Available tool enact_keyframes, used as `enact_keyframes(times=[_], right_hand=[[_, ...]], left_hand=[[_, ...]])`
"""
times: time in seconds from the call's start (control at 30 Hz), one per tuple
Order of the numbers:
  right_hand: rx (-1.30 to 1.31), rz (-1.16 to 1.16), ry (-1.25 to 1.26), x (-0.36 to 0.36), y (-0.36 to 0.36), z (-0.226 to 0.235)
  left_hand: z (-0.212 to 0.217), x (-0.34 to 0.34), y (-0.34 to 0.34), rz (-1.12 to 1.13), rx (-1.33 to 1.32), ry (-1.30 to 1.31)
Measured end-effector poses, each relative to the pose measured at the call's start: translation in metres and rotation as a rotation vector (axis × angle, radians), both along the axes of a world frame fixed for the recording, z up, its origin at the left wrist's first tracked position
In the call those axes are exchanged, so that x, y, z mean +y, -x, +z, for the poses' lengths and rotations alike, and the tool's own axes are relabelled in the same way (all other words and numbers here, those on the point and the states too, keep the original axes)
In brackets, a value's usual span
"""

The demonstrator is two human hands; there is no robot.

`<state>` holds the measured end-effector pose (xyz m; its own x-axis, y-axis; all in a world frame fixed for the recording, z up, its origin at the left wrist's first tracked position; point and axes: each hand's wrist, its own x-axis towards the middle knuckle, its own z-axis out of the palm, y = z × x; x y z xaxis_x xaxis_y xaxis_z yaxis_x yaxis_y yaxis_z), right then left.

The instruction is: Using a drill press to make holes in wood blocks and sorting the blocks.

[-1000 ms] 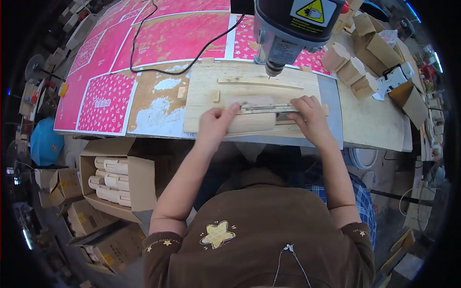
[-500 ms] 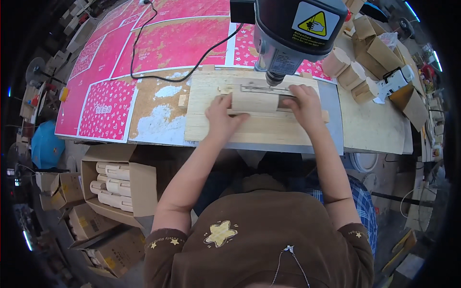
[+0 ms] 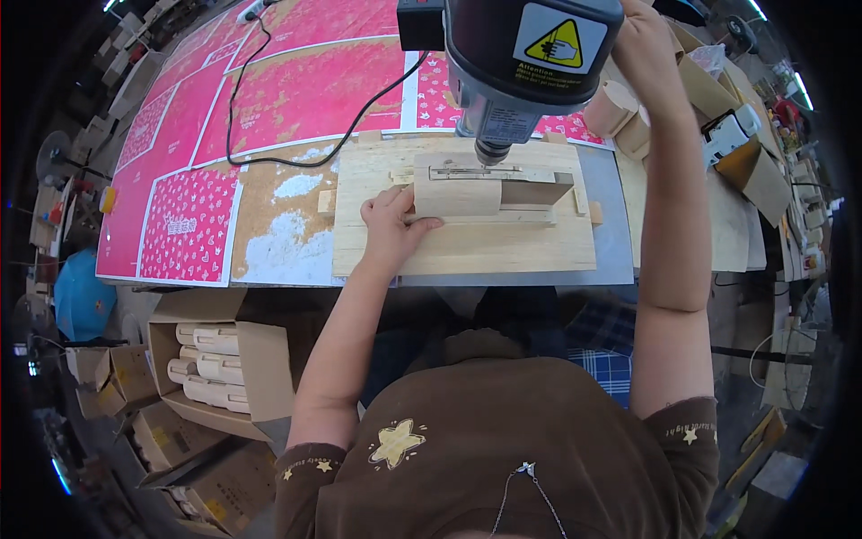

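Observation:
A pale, rounded wooden piece (image 3: pixel 458 196) sits in a wooden jig fixed on a flat board (image 3: pixel 485 251). A slotted metal strip (image 3: pixel 530 175) runs along the top of the jig. My left hand (image 3: pixel 391 229) grips the left end of the piece, with the thumb along its near side. Above the strip hangs the drill chuck (image 3: pixel 492 151) of a dark drill press (image 3: pixel 530 54). My right hand (image 3: pixel 645 45) is raised at the right side of the drill head; its fingers are mostly hidden there, and what they touch cannot be made out.
A black cable (image 3: pixel 296 163) crosses the pink table covering (image 3: pixel 314 81) on the left. Rounded wooden pieces (image 3: pixel 611 108) and an open carton (image 3: pixel 763 171) are at the right. Below the table's left front edge, a cardboard box (image 3: pixel 269 364) holds several wooden pieces.
My right hand has left the right end of the wooden piece and risen to the drill head's right side. My left hand stays on the left end. The view has shifted slightly.

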<state>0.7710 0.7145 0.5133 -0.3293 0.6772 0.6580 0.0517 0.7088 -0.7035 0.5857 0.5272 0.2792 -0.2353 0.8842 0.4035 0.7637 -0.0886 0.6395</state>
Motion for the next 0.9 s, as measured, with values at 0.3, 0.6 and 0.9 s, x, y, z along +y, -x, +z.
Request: enact_keyframes(times=[0.3, 0.6, 0.9], right_hand=[[-0.474, -0.482, -0.443, -0.095, -0.042, -0.02], [-0.415, -0.319, -0.236, -0.096, -0.069, -0.166], [-0.36, -0.35, -0.185, -0.062, -0.08, -0.157]], left_hand=[[-0.003, 0.015, 0.005, -0.011, 0.055, -0.027], [-0.03, 0.015, -0.012, 0.054, -0.002, -0.139], [-0.024, 0.0, -0.005, 0.072, -0.072, -0.062]])
